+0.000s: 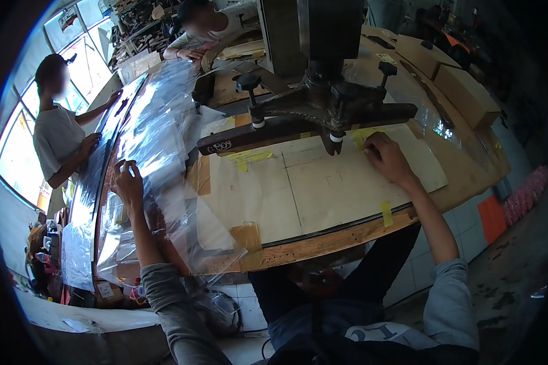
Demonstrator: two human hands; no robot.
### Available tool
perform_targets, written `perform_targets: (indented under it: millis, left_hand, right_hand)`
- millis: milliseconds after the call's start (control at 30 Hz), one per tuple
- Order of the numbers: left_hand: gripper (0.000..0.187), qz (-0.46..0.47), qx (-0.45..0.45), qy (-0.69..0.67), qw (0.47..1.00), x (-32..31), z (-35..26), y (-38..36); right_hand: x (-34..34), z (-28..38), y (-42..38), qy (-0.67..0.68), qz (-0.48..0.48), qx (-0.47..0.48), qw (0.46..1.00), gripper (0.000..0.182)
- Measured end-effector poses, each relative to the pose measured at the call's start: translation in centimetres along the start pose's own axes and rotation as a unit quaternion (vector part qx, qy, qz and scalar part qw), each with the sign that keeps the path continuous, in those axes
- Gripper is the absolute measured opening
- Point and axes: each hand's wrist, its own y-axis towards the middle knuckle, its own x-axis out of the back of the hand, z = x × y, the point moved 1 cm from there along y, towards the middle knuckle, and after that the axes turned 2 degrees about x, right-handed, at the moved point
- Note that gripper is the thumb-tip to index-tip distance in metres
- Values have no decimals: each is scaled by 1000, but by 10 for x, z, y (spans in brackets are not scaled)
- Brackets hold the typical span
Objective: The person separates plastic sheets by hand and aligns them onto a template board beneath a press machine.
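Note:
My left hand [128, 182] is raised over the clear plastic sheets [164, 140] at the left, its fingers bent and partly spread, holding nothing I can see. On the right, my right hand [386, 157] has its fingers curled together over the pale board [243, 207], close to yellow tape [362, 134]; whatever is between the fingertips is too small to make out. Thin dark lines cross the board. Above its far part hangs a dark metal press bar [274, 132], with black knobs on its bracket.
A person [61, 128] stands at the left with hands on a long dark-edged panel [106, 152]. Another person [210, 27] leans in at the back. Cardboard boxes [466, 91] sit at the right. Brown tape [247, 243] marks the board's near corner.

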Motion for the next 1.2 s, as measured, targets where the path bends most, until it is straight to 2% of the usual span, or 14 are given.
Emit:
perform_targets:
  millis: [333,533,633,1200]
  left_hand:
    - [19,28,25,-19,999,-5,4,0]
    - [19,28,18,10,999,3,-3,-1]
    - [19,22,14,10,1000,0,0,-1]
    - [19,32,25,13,999,2,-2,0]
  right_hand:
    - [-2,-5,0,-10,-9,19,1000,12]
    - [-1,-1,0,-11,-9,10,1000,10]
    - [1,1,1,3,1,-24,1000,10]
    - [2,-1,3,46,-26,-45,998,13]
